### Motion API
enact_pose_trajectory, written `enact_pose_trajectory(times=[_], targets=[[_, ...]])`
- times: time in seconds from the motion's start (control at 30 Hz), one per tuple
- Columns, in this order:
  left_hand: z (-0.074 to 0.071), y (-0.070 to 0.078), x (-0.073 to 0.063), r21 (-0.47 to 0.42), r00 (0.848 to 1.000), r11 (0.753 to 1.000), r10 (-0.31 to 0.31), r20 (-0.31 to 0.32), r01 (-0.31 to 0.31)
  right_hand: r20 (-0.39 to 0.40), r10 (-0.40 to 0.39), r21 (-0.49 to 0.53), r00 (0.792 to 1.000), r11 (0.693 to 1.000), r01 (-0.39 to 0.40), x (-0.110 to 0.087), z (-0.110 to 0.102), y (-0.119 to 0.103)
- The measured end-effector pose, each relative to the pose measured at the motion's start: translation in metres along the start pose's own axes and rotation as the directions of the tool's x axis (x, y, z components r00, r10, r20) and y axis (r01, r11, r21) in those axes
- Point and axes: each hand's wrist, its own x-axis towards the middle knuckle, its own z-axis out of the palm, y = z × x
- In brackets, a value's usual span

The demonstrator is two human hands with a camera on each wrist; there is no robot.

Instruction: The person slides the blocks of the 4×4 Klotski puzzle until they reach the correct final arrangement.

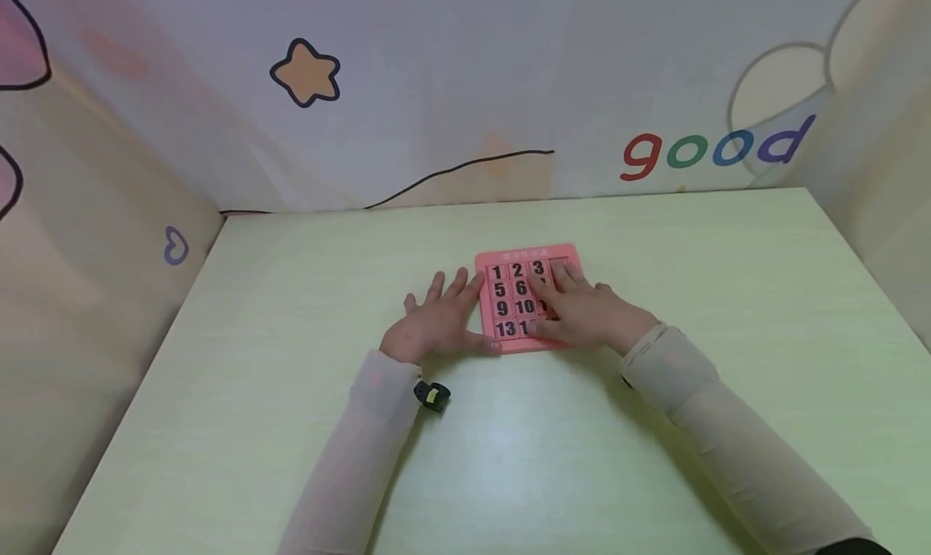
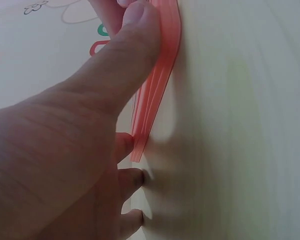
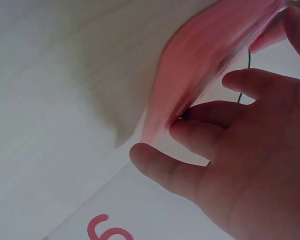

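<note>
A pink number sliding puzzle (image 1: 509, 290) with black numerals lies flat on the table, its right part covered by fingers. My left hand (image 1: 440, 322) is at its left side, fingers spread. The left thumb (image 2: 137, 42) touches the puzzle's near edge (image 2: 162, 65) by the corner, with the forefinger at the left edge. Over the right side reaches my right hand (image 1: 592, 313), fingers extended, fingertips at the number tiles. In the right wrist view some fingers (image 3: 195, 127) are over the puzzle's surface and another extends past its side (image 3: 185, 65).
The pale green table (image 1: 240, 409) spreads around the puzzle. A printed cloth wall (image 1: 451, 78) with a star and the word "good" stands behind, and side walls rise left and right. A small black device (image 1: 432, 396) is on the left wrist.
</note>
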Motion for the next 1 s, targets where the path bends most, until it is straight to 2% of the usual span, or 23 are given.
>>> enact_pose_trajectory(times=[0.2,0.33,0.53,0.73,1.0], targets=[[-0.004,0.000,-0.001,0.010,1.000,1.000,-0.003,-0.002,0.003,0.030,-0.027,-0.004,0.999,1.000,0.027,-0.019,0.001,-0.008],[-0.005,-0.001,-0.001,-0.006,1.000,1.000,-0.011,-0.003,0.011,0.023,-0.048,-0.018,0.999,0.999,0.048,-0.024,-0.001,-0.013],[-0.003,-0.002,-0.002,-0.002,1.000,1.000,-0.003,0.004,0.003,-0.051,-0.087,-0.021,0.995,0.996,0.086,-0.007,-0.005,-0.017],[-0.001,-0.002,-0.001,0.013,1.000,1.000,0.002,0.002,-0.002,-0.026,-0.086,-0.012,0.996,0.996,0.086,0.011,-0.004,-0.018],[0.000,0.000,-0.001,0.016,1.000,1.000,0.001,-0.001,-0.001,-0.031,-0.029,-0.036,0.999,0.999,0.028,0.007,-0.007,-0.005]])
